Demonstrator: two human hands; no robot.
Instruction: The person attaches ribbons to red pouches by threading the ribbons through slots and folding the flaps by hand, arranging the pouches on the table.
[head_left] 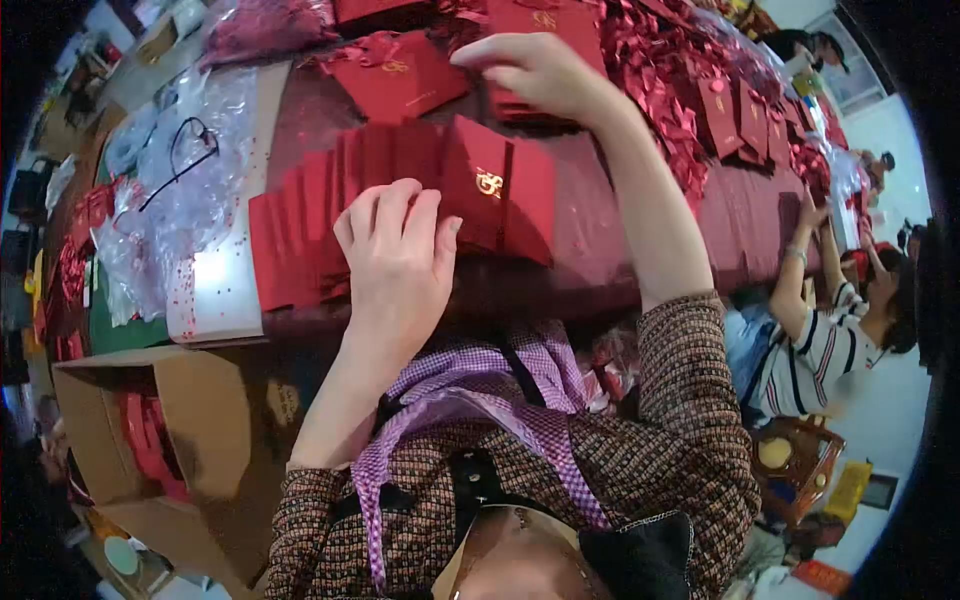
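Observation:
A fanned row of red paper gift bags (300,230) stands on the dark red tabletop before me; the nearest-right one bears a gold emblem and a dark ribbon. My left hand (395,245) rests against the front of this row, fingers bent over the bags and thumb apart. Farther back, my right hand (535,75) reaches above a stack of red bags (545,108). Its index finger points left, beside another red bag (400,75) with a ribbon bow and gold print. Nothing shows between the fingers of my right hand, which is slightly blurred.
Shiny red ribbons (660,90) heap at the back right, near upright red bags (735,115). Clear plastic wrap (190,130) and eyeglasses (190,165) lie at left. An open cardboard box (215,410) stands below. A person in a striped shirt (825,365) works at right.

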